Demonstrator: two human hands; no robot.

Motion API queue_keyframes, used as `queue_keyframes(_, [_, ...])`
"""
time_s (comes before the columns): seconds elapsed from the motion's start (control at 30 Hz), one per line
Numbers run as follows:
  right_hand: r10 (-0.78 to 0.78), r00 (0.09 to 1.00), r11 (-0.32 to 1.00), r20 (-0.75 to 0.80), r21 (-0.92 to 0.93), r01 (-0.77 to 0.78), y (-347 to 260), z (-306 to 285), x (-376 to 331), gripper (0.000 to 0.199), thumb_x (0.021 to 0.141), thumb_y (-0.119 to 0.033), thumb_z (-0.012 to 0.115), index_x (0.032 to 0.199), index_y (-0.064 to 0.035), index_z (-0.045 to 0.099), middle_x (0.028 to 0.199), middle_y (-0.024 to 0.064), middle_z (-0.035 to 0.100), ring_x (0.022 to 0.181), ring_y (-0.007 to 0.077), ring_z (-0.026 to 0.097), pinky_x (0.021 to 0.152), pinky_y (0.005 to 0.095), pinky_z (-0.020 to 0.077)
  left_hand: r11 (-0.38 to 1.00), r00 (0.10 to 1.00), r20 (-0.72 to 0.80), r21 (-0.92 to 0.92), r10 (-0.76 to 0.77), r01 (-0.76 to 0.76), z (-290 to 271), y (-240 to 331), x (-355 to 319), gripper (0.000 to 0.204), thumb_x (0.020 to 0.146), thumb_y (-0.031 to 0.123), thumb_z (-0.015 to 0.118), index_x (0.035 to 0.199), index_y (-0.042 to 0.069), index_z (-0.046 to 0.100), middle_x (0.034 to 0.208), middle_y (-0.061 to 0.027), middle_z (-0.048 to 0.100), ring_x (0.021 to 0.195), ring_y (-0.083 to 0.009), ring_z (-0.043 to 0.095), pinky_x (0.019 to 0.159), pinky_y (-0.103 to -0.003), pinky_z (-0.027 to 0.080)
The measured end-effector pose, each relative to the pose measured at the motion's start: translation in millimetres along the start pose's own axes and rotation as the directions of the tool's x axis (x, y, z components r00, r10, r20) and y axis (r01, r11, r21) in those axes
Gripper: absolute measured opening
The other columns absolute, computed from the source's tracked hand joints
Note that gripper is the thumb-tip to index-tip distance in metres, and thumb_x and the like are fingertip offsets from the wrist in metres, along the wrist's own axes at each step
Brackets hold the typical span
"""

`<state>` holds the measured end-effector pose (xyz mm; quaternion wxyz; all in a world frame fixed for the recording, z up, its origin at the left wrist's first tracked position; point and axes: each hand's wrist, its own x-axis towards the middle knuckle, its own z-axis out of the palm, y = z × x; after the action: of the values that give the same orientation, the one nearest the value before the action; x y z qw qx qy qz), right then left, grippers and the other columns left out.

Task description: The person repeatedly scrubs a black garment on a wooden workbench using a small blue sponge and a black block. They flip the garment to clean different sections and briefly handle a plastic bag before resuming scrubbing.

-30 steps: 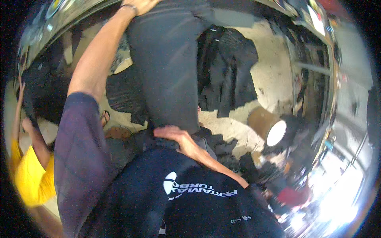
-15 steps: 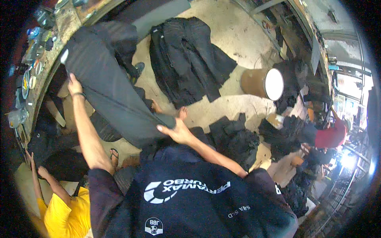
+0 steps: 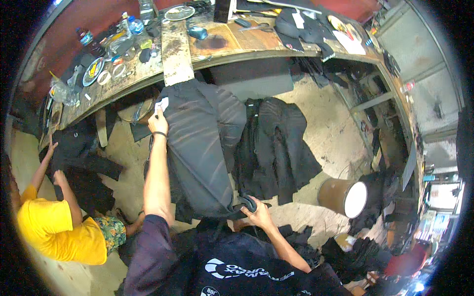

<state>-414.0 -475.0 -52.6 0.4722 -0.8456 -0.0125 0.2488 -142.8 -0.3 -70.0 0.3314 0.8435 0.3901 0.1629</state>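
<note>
Black trousers (image 3: pixel 195 148) hang stretched out between my two hands, their cloth falling in slanting folds. My left hand (image 3: pixel 158 123) pinches the upper left edge beside a white tag (image 3: pixel 162 104). Lower down and to the right, my right hand (image 3: pixel 258 215) grips a rolled, bunched end of the cloth. More black trousers (image 3: pixel 271 148) lie spread on the floor just to the right of the held pair, partly covered by it.
A long wooden workbench (image 3: pixel 177 64) curves across the far side, with bottles (image 3: pixel 134 25), tape rolls (image 3: pixel 103 77) and scissors (image 3: pixel 254 27). At the right stands a brown drum (image 3: pixel 331 192) with a white top. Dark cloth piles (image 3: pixel 355 254) lie around. A co-worker in yellow (image 3: pixel 49 222) sits at left.
My view has turned toward the workbench. The held trousers now hang more upright, and their lower end is bunched in my right hand. Both hands keep hold of them.
</note>
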Motion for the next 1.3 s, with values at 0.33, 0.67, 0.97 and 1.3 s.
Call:
queue_keyframes(0.33, [0.261, 0.892, 0.926, 0.370, -0.356, -0.123, 67.3, -71.3, -23.7, 0.080, 0.089, -0.049, 0.085, 0.144, 0.0042, 0.061, 0.138, 0.0239, 0.069, 0.129, 0.0367, 0.066, 0.111, 0.0456, 0.0500, 0.886, 0.992, 0.121, -0.462, 0.029, 0.030, -50.7, -33.4, -160.3, 0.055, 0.108, 0.041, 0.062, 0.145, 0.000, 0.062, 0.136, -0.0207, 0.071, 0.129, -0.0337, 0.066, 0.112, -0.041, 0.047])
queue_keyframes(0.67, [0.029, 0.998, 0.994, -0.049, 0.107, -0.023, -210.7, -10.7, 344.8, 0.114, 0.079, -0.070, 0.084, 0.148, 0.0146, 0.051, 0.147, 0.0313, 0.061, 0.137, 0.0384, 0.061, 0.115, 0.0444, 0.0474, 0.978, 0.959, 0.284, -0.203, 0.005, 0.055, -31.8, -13.9, -100.8, 0.089, 0.105, 0.051, 0.062, 0.164, -0.006, 0.028, 0.159, -0.0340, 0.046, 0.149, -0.0437, 0.047, 0.124, -0.044, 0.037])
queue_keyframes(0.97, [-0.004, 0.999, 0.955, -0.049, 0.296, 0.018, -56.9, -0.6, 85.7, 0.056, 0.095, -0.051, 0.078, 0.126, -0.0048, 0.075, 0.117, 0.0143, 0.079, 0.107, 0.0249, 0.073, 0.095, 0.0414, 0.0562, 0.839, 0.795, 0.606, -0.416, -0.032, 0.351, -133.2, -75.8, -384.5, 0.072, 0.110, 0.027, 0.062, 0.165, -0.005, 0.027, 0.164, -0.0187, 0.043, 0.150, -0.0268, 0.042, 0.124, -0.040, 0.034])
queue_keyframes(1.3, [0.744, 0.642, 0.370, -0.185, 0.914, -0.166, 103.1, -107.7, -188.1, 0.054, 0.101, -0.034, 0.078, 0.142, -0.0034, 0.059, 0.135, 0.0094, 0.066, 0.122, 0.0241, 0.063, 0.102, 0.0434, 0.0531, 0.900, -0.040, 0.899, -0.435, 0.436, 0.027, -69.5, 57.6, -466.6, 0.057, 0.098, 0.015, 0.073, 0.146, 0.002, 0.046, 0.118, -0.0121, 0.069, 0.115, -0.0195, 0.067, 0.102, -0.037, 0.053])
